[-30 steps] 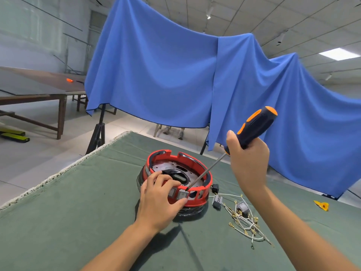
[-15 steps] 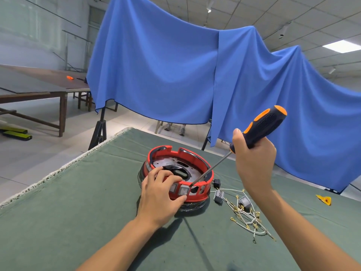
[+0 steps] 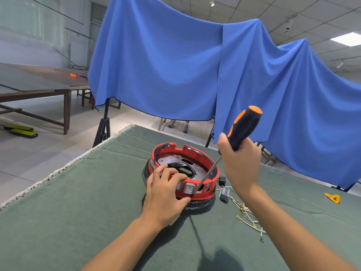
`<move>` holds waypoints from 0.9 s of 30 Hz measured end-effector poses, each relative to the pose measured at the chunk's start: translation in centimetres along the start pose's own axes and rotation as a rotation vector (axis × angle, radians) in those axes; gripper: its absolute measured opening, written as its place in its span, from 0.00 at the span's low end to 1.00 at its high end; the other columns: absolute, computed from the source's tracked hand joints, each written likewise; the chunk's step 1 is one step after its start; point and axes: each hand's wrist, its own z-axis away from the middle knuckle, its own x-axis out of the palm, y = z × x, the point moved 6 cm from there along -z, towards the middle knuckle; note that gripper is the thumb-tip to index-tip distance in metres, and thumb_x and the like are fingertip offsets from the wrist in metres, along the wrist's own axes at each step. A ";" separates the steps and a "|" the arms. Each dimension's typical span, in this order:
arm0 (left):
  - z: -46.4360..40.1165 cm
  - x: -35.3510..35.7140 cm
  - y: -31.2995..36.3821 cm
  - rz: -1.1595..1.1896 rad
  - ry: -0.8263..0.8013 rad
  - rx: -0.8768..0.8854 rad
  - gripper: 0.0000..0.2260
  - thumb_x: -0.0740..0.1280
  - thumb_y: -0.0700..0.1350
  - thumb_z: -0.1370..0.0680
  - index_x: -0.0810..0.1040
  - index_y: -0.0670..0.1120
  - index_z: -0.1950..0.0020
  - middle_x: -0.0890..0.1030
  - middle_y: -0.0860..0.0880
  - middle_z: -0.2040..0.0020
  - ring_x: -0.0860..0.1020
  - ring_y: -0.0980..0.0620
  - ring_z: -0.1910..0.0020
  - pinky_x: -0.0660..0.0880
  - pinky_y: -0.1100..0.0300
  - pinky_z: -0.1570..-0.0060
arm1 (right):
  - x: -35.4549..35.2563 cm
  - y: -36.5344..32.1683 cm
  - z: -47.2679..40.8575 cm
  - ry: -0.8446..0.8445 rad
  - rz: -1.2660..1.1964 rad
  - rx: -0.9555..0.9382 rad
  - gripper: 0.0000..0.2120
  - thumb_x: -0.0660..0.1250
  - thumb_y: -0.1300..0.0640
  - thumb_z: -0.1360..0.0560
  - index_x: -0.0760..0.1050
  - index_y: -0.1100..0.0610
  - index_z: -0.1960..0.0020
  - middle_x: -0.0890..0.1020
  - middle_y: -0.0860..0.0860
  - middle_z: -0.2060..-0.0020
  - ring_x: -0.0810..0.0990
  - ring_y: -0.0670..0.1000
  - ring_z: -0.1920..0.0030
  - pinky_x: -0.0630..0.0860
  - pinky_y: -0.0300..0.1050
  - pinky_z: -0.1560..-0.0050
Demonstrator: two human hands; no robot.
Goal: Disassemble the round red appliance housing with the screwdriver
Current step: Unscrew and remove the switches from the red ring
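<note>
1. A round red housing (image 3: pixel 182 173) sits open side up near the middle of a table covered in green cloth (image 3: pixel 78 202); its near wall carries a row of small grey switches, and a dark part lies on the metal plate inside; what it is cannot be made out.
2. The left hand (image 3: pixel 166 194) grips the housing's near rim, fingers curled over the top edge and thumb pressed against the outer wall; the hand hides that stretch of the rim.
3. The right hand (image 3: pixel 239 163), just right of the housing and above it, is wrapped tight around the black-and-orange handle of a screwdriver (image 3: pixel 237 135); the thin shaft slants down across the housing to its near wall by the switches; the tip is too small to tell what it touches.
4. Right of the housing, a tangle of white wires (image 3: pixel 248 214) with small dark connectors lies on the cloth; a yellow scrap (image 3: pixel 332 197) lies well beyond them.
5. Behind the housing hangs a blue sheet (image 3: pixel 175 65); a pair of shoes shows below its hem, the rest hidden.
</note>
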 end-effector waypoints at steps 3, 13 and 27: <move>-0.2 -0.1 0.0 0.012 0.007 -0.005 0.23 0.73 0.55 0.35 0.76 0.55 0.41 0.73 0.56 0.43 0.59 0.55 0.33 0.58 0.53 0.34 | -0.1 0.2 -1.1 0.048 -0.012 0.032 0.21 0.62 0.48 0.30 0.66 0.66 0.69 0.75 0.63 0.74 0.67 0.50 0.74 0.65 0.44 0.70; -0.2 0.1 -0.5 0.006 -0.004 -0.015 0.22 0.73 0.55 0.34 0.76 0.54 0.41 0.73 0.55 0.42 0.59 0.54 0.33 0.59 0.50 0.34 | -2.1 0.0 -2.6 0.165 -0.035 0.006 0.18 0.59 0.46 0.31 0.62 0.60 0.69 0.74 0.61 0.74 0.74 0.60 0.69 0.69 0.49 0.67; -0.2 0.1 -0.4 0.013 -0.010 -0.011 0.22 0.73 0.54 0.34 0.76 0.54 0.41 0.72 0.56 0.42 0.59 0.54 0.33 0.58 0.51 0.34 | -2.4 -0.7 -1.8 0.168 -0.084 -0.050 0.17 0.61 0.48 0.30 0.58 0.51 0.72 0.68 0.45 0.78 0.64 0.44 0.75 0.61 0.35 0.73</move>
